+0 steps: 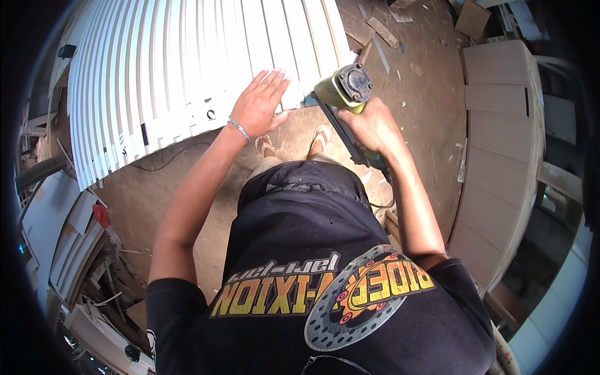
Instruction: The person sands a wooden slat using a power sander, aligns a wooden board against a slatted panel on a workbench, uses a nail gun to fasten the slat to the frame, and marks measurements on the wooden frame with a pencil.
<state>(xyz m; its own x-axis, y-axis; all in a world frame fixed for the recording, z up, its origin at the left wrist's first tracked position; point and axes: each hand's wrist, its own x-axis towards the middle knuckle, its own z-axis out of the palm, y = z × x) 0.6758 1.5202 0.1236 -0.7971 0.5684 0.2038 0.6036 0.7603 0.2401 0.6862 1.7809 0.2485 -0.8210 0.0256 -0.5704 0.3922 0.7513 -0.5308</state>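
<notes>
My left hand (261,103) lies flat with its fingers stretched out on a white slatted panel (187,62), near the panel's front right corner. A bracelet circles that wrist. In my right hand (373,128) is a yellow-green nail gun (344,87), its handle wrapped by my fingers. The gun's nose meets or hovers just by the panel's near edge; I cannot tell whether it touches. Its long dark magazine (339,131) slants down toward my body.
Wood offcuts (382,31) are strewn over the brown floor (431,119) beyond the panel. Along the right stands a long pale brown board structure (497,147). Scrap boards (69,244) and a red cloth-like piece (100,215) are piled at the left. A thin cable (165,164) runs beneath the panel.
</notes>
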